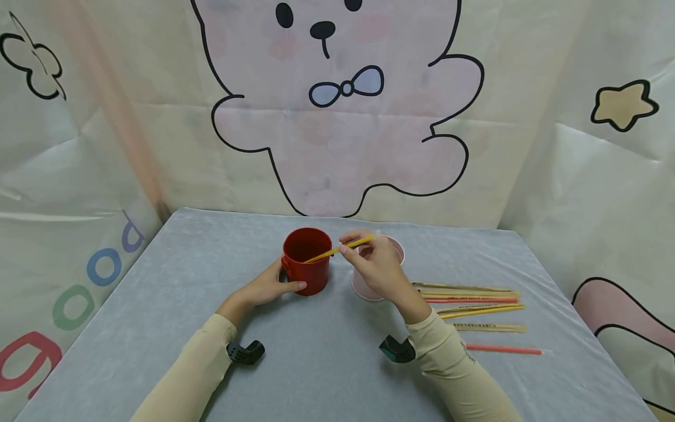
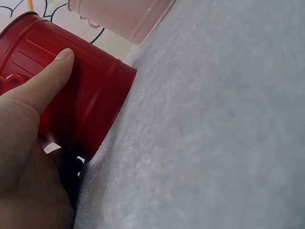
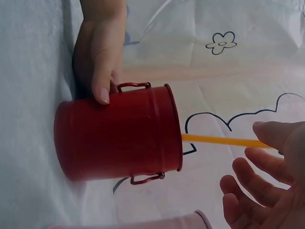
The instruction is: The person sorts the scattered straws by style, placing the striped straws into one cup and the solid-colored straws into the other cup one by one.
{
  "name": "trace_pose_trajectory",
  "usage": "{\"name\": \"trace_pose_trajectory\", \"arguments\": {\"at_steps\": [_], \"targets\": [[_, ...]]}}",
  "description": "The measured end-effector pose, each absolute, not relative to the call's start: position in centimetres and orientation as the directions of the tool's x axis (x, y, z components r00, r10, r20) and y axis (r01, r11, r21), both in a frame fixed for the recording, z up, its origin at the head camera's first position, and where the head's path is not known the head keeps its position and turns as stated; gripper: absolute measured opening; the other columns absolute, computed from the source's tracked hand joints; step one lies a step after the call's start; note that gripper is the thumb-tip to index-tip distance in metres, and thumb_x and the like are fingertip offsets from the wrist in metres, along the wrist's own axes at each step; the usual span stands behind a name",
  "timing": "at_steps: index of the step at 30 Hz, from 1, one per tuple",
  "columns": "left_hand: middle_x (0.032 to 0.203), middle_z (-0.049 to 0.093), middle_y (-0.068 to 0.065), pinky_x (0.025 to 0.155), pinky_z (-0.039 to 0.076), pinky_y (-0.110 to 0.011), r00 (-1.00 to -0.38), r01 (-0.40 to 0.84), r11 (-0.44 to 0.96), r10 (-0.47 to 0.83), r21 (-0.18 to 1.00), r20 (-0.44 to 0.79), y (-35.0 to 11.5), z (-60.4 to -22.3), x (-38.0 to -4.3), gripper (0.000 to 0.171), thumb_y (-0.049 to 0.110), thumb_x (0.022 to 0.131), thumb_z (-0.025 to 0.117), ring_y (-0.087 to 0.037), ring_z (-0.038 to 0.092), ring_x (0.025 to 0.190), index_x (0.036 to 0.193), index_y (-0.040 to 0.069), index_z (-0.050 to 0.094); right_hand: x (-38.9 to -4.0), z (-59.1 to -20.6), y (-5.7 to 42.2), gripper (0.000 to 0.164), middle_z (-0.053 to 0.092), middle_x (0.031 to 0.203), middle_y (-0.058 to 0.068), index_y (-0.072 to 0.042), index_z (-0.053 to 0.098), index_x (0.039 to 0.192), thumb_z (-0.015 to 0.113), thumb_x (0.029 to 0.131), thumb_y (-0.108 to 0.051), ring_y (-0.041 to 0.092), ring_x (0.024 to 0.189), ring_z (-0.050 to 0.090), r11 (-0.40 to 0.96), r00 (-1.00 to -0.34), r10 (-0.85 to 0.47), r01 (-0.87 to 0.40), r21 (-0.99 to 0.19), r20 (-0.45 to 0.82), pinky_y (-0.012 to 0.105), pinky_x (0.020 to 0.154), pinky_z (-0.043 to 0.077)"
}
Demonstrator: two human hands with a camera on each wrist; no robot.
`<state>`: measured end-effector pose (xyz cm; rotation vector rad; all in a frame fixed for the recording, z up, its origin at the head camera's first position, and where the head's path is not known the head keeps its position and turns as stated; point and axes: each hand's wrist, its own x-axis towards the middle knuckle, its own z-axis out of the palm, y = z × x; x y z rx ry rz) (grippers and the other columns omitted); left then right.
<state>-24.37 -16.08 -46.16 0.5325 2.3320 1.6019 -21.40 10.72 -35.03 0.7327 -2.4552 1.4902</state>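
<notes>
Cream fabric walls (image 1: 158,140) enclose the work area, the rear one printed with a pink cartoon animal (image 1: 337,140) wearing a blue bow tie (image 1: 346,88). Watching remotely, I see a tabletop (image 1: 316,369) covered in pale blue-grey cloth.

Left of centre, a red pail (image 1: 317,280) stands upright, glossy and round, with small loop handles on its sides. The person's left hand (image 1: 269,285) grips it, thumb along the wall. One yellow straw (image 1: 321,256) slants into its mouth, lower end inside; I cannot tell what lies at the bottom.

The right hand (image 1: 381,266) pinches the straw's upper end between thumb and fingers. The straw is slim, straight and bright, with clear film at its top.

Just right, a pale pink pail (image 1: 364,287) stands partly hidden by that hand, its contents unclear. Farther right, more straws (image 1: 485,311), yellow, tan and red, lie roughly parallel.
</notes>
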Motion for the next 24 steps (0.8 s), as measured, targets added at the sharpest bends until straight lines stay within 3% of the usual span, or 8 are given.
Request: {"name": "trace_pose_trajectory", "arguments": {"at_steps": [10,17,24], "targets": [[0.162,0.033,-0.007,0.123,0.021,-0.063,-0.898,0.143,0.307,0.441,0.941,-0.008,-16.2,-46.2,-24.4,0.086,0.029,0.091,0.075,-0.032,0.026,0.150,0.158,0.016,0.023,-21.5,-34.8,12.6,0.027,0.073,0.101,0.015,-0.007,0.072,0.116,0.075,0.091,-0.014,0.022,0.085,0.068,0.440,-0.882,-0.333,-0.457,-0.773,0.332,0.024,0.072,0.057],[0.161,0.034,-0.008,0.123,0.022,-0.063,-0.895,0.155,0.298,0.446,0.942,0.007,-16.4,-46.5,-24.5,0.085,0.028,0.091,0.075,-0.032,0.026,0.149,0.158,0.016,0.024,-21.5,-34.5,15.0,0.026,0.075,0.106,0.014,-0.006,0.071,0.116,0.075,0.091,-0.013,0.023,0.092,0.068,0.472,-0.887,-0.330,-0.451,-0.757,0.323,0.032,0.082,0.057],[0.162,0.033,-0.008,0.123,0.020,-0.064,-0.889,0.163,0.288,0.457,0.944,0.014,-16.2,-46.2,-24.5,0.086,0.029,0.091,0.075,-0.033,0.025,0.150,0.158,0.015,0.024,-21.2,-34.5,17.9,0.027,0.073,0.112,0.013,-0.005,0.070,0.120,0.072,0.094,-0.013,0.020,0.096,0.064,0.527,-0.879,-0.333,-0.473,-0.706,0.341,0.027,0.081,0.054]]}}
